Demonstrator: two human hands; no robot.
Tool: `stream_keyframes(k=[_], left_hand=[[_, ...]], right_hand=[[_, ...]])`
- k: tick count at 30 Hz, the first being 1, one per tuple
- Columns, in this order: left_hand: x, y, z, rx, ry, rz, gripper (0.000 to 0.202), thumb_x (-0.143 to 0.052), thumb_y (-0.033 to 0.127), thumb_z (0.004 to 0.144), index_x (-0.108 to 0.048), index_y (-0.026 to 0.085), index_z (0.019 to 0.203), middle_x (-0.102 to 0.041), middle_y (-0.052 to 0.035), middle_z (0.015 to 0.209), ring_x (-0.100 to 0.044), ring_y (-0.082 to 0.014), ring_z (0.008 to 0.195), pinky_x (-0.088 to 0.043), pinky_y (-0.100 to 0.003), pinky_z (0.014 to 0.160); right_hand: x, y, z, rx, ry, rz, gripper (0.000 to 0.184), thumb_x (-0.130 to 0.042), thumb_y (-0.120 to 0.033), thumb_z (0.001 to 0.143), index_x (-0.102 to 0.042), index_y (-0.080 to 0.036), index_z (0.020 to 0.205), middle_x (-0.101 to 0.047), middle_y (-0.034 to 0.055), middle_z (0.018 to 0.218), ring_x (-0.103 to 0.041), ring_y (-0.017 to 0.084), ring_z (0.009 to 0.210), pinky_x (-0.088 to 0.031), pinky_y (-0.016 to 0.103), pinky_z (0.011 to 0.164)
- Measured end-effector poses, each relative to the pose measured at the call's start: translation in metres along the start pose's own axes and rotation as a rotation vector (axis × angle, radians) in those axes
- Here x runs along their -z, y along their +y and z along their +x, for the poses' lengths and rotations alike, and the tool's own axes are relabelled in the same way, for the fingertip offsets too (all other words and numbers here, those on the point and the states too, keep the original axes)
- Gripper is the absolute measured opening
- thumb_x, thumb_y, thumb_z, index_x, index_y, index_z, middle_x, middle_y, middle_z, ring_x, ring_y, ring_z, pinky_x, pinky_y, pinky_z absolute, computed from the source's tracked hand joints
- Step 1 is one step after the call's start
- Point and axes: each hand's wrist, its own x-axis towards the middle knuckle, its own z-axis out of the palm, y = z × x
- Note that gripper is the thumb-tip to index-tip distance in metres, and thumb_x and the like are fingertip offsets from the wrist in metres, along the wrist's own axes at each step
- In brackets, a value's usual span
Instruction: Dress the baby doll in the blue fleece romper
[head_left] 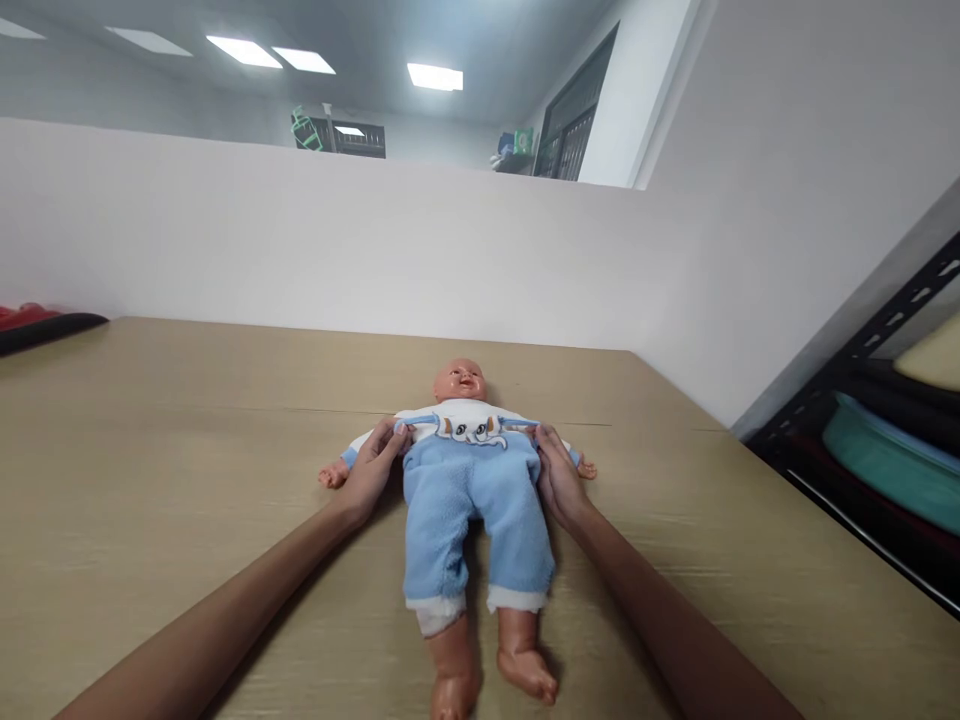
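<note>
Table (150,480) carries the doll (469,430), flat on its back, head away from you, feet toward you, blue trousers (472,510) on up to its waist. Your left hand (371,468) and right hand (556,478) sit one at each side of the doll's waist, each with fingers pinched on the trousers' top edge; the exact grip is hard to see. Looks like the waistband step: next move needs an even pull on both sides, with the doll kept flat and the shirt not bunched.
</note>
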Motion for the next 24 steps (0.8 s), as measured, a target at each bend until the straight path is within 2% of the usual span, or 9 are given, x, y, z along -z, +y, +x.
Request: stream_keyframes(k=[3, 7, 10, 12, 15, 18, 20, 22, 24], left_hand=[[-0.002, 0.003, -0.003, -0.170, 0.012, 0.159, 0.031, -0.083, 0.049, 0.088, -0.069, 0.022, 0.087, -0.062, 0.0024, 0.084, -0.053, -0.0157, 0.084, -0.044, -0.021, 0.082], [-0.005, 0.004, -0.006, -0.220, 0.025, 0.160, 0.027, -0.084, 0.045, 0.087, -0.070, 0.022, 0.088, -0.063, 0.0013, 0.085, -0.054, -0.0172, 0.086, -0.044, -0.022, 0.084], [-0.006, 0.001, -0.007, -0.250, 0.031, 0.159, 0.027, -0.082, 0.046, 0.088, -0.069, 0.023, 0.094, -0.065, 0.0003, 0.087, -0.056, -0.0182, 0.088, -0.044, -0.024, 0.084], [-0.006, -0.002, -0.006, -0.293, 0.062, 0.200, 0.028, -0.079, 0.047, 0.090, -0.067, 0.022, 0.097, -0.066, 0.0003, 0.087, -0.056, -0.0183, 0.087, -0.045, -0.025, 0.083], [-0.006, -0.007, -0.005, -0.365, 0.119, 0.264, 0.029, -0.074, 0.049, 0.092, -0.065, 0.022, 0.098, -0.066, 0.0003, 0.089, -0.057, -0.0183, 0.086, -0.045, -0.027, 0.082], [-0.005, -0.011, -0.006, -0.397, 0.138, 0.266, 0.029, -0.070, 0.050, 0.095, -0.063, 0.022, 0.099, -0.065, 0.0003, 0.091, -0.057, -0.0183, 0.085, -0.044, -0.028, 0.082], [-0.006, -0.012, -0.009, -0.425, 0.158, 0.281, 0.029, -0.068, 0.050, 0.097, -0.062, 0.022, 0.099, -0.063, 0.0006, 0.089, -0.055, -0.0180, 0.084, -0.043, -0.028, 0.081], [-0.006, -0.012, -0.012, -0.455, 0.163, 0.303, 0.028, -0.066, 0.050, 0.098, -0.062, 0.022, 0.099, -0.061, 0.0007, 0.089, -0.054, -0.0179, 0.084, -0.043, -0.029, 0.082], [-0.008, -0.011, -0.015, -0.473, 0.140, 0.315, 0.027, -0.065, 0.049, 0.099, -0.062, 0.022, 0.098, -0.061, 0.0002, 0.090, -0.054, -0.0183, 0.086, -0.043, -0.029, 0.083]], right_hand=[[0.000, 0.002, 0.000, 0.040, 0.035, -0.040, 0.039, -0.083, -0.060, 0.078, -0.067, -0.028, 0.093, -0.072, -0.0040, 0.096, -0.066, 0.018, 0.094, -0.054, 0.028, 0.092], [0.000, -0.003, -0.005, 0.093, 0.054, -0.139, 0.033, -0.085, -0.052, 0.078, -0.068, -0.027, 0.092, -0.068, -0.0030, 0.092, -0.063, 0.018, 0.093, -0.051, 0.028, 0.089], [-0.013, -0.016, -0.004, 0.245, 0.078, -0.319, 0.026, -0.082, -0.040, 0.081, -0.068, -0.027, 0.099, -0.070, -0.0001, 0.101, -0.064, 0.020, 0.099, -0.050, 0.031, 0.093], [-0.033, -0.027, 0.002, 0.392, 0.017, -0.496, 0.020, -0.075, -0.035, 0.085, -0.068, -0.027, 0.101, -0.071, 0.0029, 0.105, -0.066, 0.022, 0.099, -0.051, 0.035, 0.095], [-0.079, -0.044, 0.025, 0.550, -0.263, -0.761, 0.011, -0.064, -0.030, 0.093, -0.067, -0.023, 0.101, -0.073, 0.0068, 0.107, -0.068, 0.023, 0.103, -0.053, 0.040, 0.100], [-0.132, -0.047, 0.055, 0.487, -0.745, -1.132, 0.019, -0.052, -0.024, 0.101, -0.068, -0.019, 0.111, -0.075, 0.0102, 0.114, -0.069, 0.023, 0.109, -0.053, 0.041, 0.102], [-0.165, -0.037, 0.072, 0.424, -0.972, -1.219, 0.018, -0.066, -0.024, 0.096, -0.072, -0.019, 0.112, -0.077, 0.0097, 0.116, -0.071, 0.024, 0.110, -0.054, 0.040, 0.102], [-0.192, -0.020, 0.082, 0.371, -1.158, -1.246, 0.029, -0.077, -0.016, 0.086, -0.075, -0.020, 0.115, -0.079, 0.0074, 0.120, -0.072, 0.023, 0.111, -0.055, 0.035, 0.100], [-0.212, -0.001, 0.086, 0.328, -1.311, -1.258, 0.031, -0.076, -0.009, 0.086, -0.078, -0.023, 0.113, -0.080, 0.0034, 0.120, -0.073, 0.020, 0.111, -0.055, 0.029, 0.097]])
